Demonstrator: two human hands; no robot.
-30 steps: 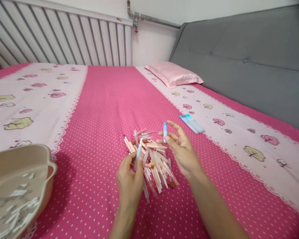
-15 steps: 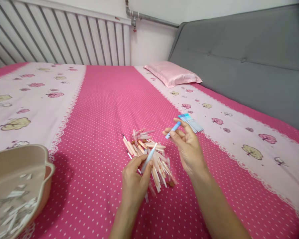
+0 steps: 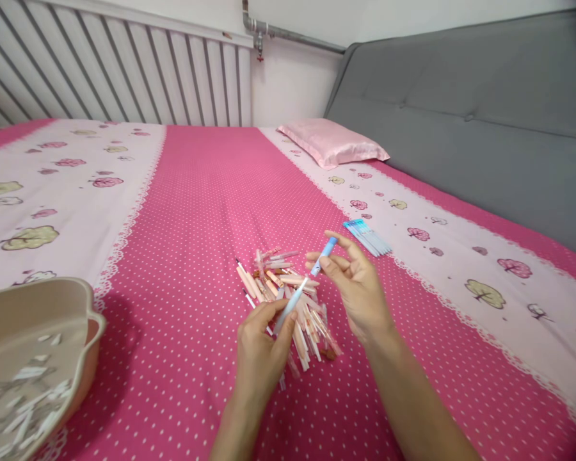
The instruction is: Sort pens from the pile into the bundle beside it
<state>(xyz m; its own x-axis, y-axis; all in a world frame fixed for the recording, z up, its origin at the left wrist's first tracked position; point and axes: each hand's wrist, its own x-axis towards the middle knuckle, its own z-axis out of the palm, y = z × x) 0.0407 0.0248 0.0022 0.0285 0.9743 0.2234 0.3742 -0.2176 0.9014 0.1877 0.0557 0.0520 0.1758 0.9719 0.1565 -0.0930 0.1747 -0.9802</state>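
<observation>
Over the pile, my left hand (image 3: 264,342) pinches a light blue pen barrel (image 3: 290,306), its white tip pointing up and to the right. Between thumb and fingers, my right hand (image 3: 358,285) grips a blue pen cap (image 3: 324,255). The cap's lower end is at the pen's tip, the two in line; whether they touch I cannot tell. Beneath lies a loose heap of pink, peach and white pen parts (image 3: 307,320), partly hidden by my left hand. Beyond my right hand, several blue-capped pens (image 3: 368,237) lie side by side in a row.
A beige basin (image 3: 89,358) holding small white pieces stands at the lower left. The pink dotted bedspread (image 3: 187,211) spreads under everything. A pink pillow (image 3: 331,142) rests by the grey headboard (image 3: 461,96). A white radiator (image 3: 139,70) lines the far wall.
My right hand has moved left and slightly down, bringing the blue cap to the pen's tip. My left hand has shifted very little, still holding the pen barrel.
</observation>
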